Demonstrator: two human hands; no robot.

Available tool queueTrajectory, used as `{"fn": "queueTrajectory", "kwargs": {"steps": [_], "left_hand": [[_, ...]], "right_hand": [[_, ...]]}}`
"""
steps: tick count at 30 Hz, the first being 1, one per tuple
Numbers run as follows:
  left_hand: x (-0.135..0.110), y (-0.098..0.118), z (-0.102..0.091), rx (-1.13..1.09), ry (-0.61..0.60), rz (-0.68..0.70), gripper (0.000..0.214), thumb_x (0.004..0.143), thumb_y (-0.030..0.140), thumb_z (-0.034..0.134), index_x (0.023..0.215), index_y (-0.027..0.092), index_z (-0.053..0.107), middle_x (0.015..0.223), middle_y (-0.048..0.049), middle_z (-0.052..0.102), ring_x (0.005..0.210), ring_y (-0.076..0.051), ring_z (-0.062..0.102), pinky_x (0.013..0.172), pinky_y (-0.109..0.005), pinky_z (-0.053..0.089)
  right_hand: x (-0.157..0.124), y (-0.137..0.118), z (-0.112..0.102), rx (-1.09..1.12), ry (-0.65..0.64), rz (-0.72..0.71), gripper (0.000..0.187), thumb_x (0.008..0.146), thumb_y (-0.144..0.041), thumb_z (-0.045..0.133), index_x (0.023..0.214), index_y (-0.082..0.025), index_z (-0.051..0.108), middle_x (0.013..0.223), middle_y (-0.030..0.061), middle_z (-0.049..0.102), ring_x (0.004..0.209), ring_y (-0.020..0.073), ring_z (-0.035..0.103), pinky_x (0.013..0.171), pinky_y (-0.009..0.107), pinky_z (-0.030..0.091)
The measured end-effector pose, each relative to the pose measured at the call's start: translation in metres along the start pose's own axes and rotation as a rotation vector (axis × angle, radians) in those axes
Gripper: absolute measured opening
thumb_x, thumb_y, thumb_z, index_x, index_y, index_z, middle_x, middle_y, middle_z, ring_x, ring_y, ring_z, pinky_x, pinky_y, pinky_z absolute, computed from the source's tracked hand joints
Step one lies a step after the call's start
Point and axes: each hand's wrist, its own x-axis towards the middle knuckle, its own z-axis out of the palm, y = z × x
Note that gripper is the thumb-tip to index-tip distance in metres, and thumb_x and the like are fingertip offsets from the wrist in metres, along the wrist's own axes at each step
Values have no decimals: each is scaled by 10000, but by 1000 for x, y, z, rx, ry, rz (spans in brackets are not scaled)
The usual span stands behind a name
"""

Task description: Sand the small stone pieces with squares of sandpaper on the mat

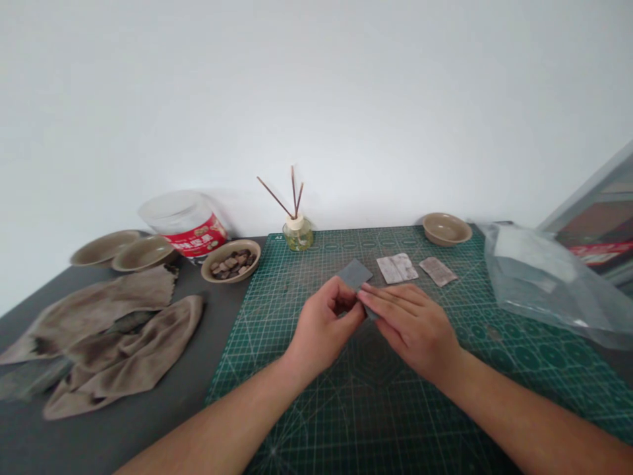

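Grey sheet noted near the centre of the frame, over the green mat. Its near part is pinched between thumb and curled forefinger of the left hand; its right edge is covered by the straight, close-set fingers of the right hand. Whether anything is enclosed beneath the fingers cannot be told.

Handling, as judged: very light, thin, fairly stiff but easily creased; probably matt and not slippery, with tearing possible at a fold. Best gripped by opposite edges, near the corners.

Writing: "A2" can be read at the mat's upper left corner. On the red label of the plastic jar, left of the frame, white Chinese characters are partly legible, apparently ending 味坚果; smaller print is too blurred. No marks could be read on the white square.
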Motion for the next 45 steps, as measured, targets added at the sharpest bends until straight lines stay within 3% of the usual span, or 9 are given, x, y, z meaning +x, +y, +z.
{"fn": "queueTrajectory", "kwargs": {"steps": [8, 12, 16, 22, 26, 31, 41, 45], "left_hand": [[-3, 2, 2, -32, 15, 26, 151, 842, 245, 654, 779, 183, 532, 730, 17, 561, 671, -116, 536, 622, -234, 435], [0, 8, -4, -148, 42, 48, 180, 834, 242, 672, 795, 190, 504, 783, 5, 599, 687, -118, 577, 626, -237, 462], [6, 10, -9, -283, -4, 35, 169, 860, 205, 632, 978, 213, 511, 750, 15, 634, 653, -128, 615, 601, -248, 489], [7, 7, -8, -331, -53, -11, 189, 812, 144, 659, 991, 164, 600, 811, -32, 688, 725, -150, 670, 712, -293, 533], [6, 6, -6, -342, -85, -79, 104, 827, 190, 654, 893, 166, 577, 760, -21, 689, 693, -150, 666, 693, -295, 531], [9, 3, -5, -96, -112, -66, 85, 812, 190, 672, 809, 166, 591, 752, -7, 670, 677, -118, 601, 617, -220, 449], [8, -8, -7, 31, -165, -9, 61, 826, 202, 634, 829, 182, 577, 732, 22, 605, 675, -116, 548, 618, -216, 416], [10, -8, -8, 112, -132, 6, 52, 794, 165, 648, 782, 175, 598, 710, 26, 593, 664, -116, 537, 608, -212, 406]], "right_hand": [[-3, -2, 3, 72, -1, 73, 419, 942, -141, 504, 1351, -218, 552, 1124, 64, 734, 1009, 196, 683, 894, 365, 544], [-3, 1, 4, 56, -3, 276, 307, 936, -188, 520, 1208, -231, 655, 1045, 53, 752, 918, 200, 702, 827, 340, 551], [0, 7, 4, 80, 67, 448, 220, 927, -244, 556, 1109, -251, 679, 1007, 32, 754, 858, 197, 709, 757, 307, 545], [1, 14, 7, 193, 131, 636, 86, 887, -296, 595, 920, -217, 584, 658, -26, 640, 534, 143, 591, 490, 236, 433], [-1, 10, 9, 360, 110, 595, 50, 899, -249, 552, 877, -222, 516, 768, -8, 650, 659, 146, 615, 588, 241, 463], [1, 4, 9, 498, 64, 502, 34, 881, -193, 540, 867, -216, 518, 902, 16, 641, 762, 149, 593, 693, 266, 470], [4, 3, 7, 442, -18, 475, 131, 845, -214, 651, 975, -225, 649, 914, 2, 682, 828, 163, 630, 749, 278, 484], [5, 2, 6, 424, -3, 395, 140, 869, -205, 640, 991, -237, 701, 1008, 12, 724, 947, 171, 669, 858, 282, 512]]}}
